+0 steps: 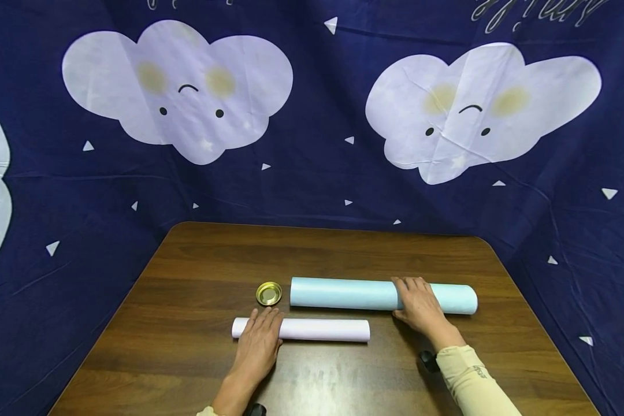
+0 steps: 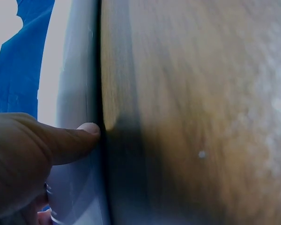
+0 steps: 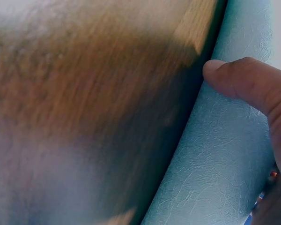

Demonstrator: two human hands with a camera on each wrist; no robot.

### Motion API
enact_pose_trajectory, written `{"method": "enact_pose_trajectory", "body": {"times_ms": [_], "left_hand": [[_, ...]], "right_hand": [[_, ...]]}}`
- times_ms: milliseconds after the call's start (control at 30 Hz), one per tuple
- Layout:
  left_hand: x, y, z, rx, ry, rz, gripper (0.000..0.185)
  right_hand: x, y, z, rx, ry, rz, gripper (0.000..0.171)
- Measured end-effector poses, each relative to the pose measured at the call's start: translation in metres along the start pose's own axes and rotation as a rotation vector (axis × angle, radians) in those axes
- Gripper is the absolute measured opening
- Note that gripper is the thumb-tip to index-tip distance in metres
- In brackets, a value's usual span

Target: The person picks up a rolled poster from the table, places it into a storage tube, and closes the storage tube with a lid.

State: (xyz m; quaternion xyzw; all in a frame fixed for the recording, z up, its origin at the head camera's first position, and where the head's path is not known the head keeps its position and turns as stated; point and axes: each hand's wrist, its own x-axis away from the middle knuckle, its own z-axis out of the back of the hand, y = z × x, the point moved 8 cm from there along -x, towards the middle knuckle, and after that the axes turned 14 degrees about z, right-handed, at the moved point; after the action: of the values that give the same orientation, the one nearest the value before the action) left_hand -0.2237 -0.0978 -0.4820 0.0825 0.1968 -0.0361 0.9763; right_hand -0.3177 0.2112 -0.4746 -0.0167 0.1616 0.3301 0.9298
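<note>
The left hand lies flat, fingers straight, on the left end of a pale pink roll that rests lengthwise on the wooden counter. The right hand lies over a longer light blue roll, right of its middle, fingers draped across the top and thumb down its near side; neither hand closes round its roll.

The blue roll lies just behind the pink one and parallel to it, the two apart. A small round gold lid sits on the counter just off the blue roll's left end, beyond the left hand's fingertips.

The left wrist view shows what the head view does not: the thumb pressed against the side of the pink roll where it meets the counter. The right wrist view likewise shows the thumb touching the blue roll, whose surface has a fine crinkled texture, invisible from above.

Both wrist views are blurred across the wood. The fingers on the far side of each roll are hidden there. Behind the counter hangs a dark blue cloth printed with white clouds.
</note>
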Motion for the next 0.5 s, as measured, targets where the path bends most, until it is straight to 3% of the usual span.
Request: {"method": "enact_pose_trajectory", "body": {"times_ms": [500], "left_hand": [[0.0023,-0.0028,0.0020,0.014,0.034,-0.004,0.055]], "right_hand": [[0.0006,0.0005,-0.0033,-0.019,-0.010,-0.015,0.081]]}}
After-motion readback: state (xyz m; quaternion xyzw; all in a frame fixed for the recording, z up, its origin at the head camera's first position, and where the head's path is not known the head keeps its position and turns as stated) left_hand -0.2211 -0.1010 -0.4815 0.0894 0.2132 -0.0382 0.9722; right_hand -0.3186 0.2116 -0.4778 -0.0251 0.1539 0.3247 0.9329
